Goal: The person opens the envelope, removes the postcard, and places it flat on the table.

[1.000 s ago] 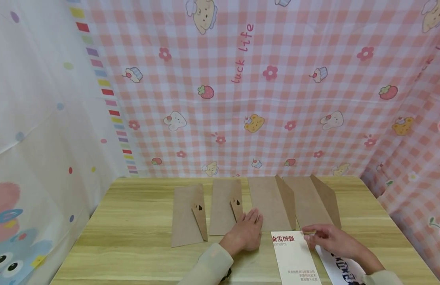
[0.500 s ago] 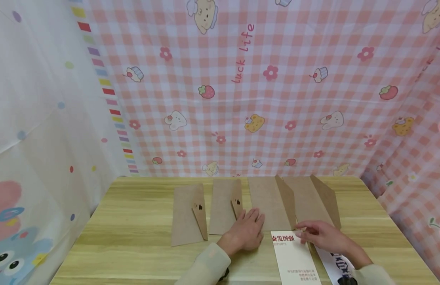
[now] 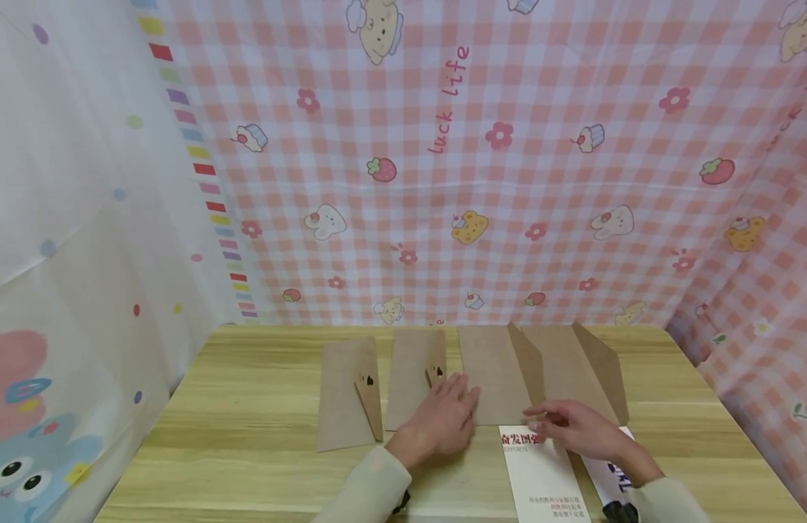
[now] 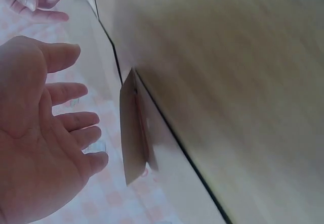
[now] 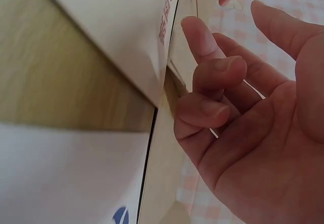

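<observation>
Cream card (image 3: 547, 476): we see it flat on our table (image 3: 233, 436), red characters and the grey word EFFORTS at the top, smaller red lines low down.
Right hand (image 3: 582, 430): above the card's upper right part, hiding some of the red characters; our fingers are loosely bent, the thumb spread well away; we cannot tell whether they touch it.
Left hand (image 3: 442, 418): our fingers are relaxed and slightly spread, thumb apart, over the lower right part of the second board; contact we cannot tell.
Second board (image 3: 410, 378): brown, with a narrow flap bearing a small black mark, partly covered by our left hand.
Third board (image 3: 491, 378): brown, just right of our left hand, a broader flap along its right side.
White card (image 3: 602, 483): beside the cream card on its right, dark print showing; our right wrist covers part of it.
First board (image 3: 343, 396): leftmost in our row, with the same narrow, marked flap.
Fourth board (image 3: 566, 370): at our row's right end, broad-flapped.
Checked cloth (image 3: 429, 196): pink and white, hanging behind our table.
</observation>
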Motion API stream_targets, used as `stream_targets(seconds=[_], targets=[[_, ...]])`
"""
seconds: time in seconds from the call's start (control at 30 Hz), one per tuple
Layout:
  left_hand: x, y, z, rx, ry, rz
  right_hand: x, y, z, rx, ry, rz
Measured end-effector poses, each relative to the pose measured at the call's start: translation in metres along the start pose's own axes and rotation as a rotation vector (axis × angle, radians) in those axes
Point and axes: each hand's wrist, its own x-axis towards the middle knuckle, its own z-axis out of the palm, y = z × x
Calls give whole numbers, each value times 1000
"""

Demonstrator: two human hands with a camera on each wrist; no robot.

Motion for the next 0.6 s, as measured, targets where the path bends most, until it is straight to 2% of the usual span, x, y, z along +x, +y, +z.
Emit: stream_targets(seconds=[0.4, 0.5, 0.6], targets=[[-20, -28, -6, -71, 93, -6, 20, -4, 12, 1, 34, -42], [-25, -34, -7, -101, 119, -21, 28, -12, 15, 0, 46, -21], [-29, -38, -9, -127, 124, -35, 35, -19, 18, 48, 52, 1]])
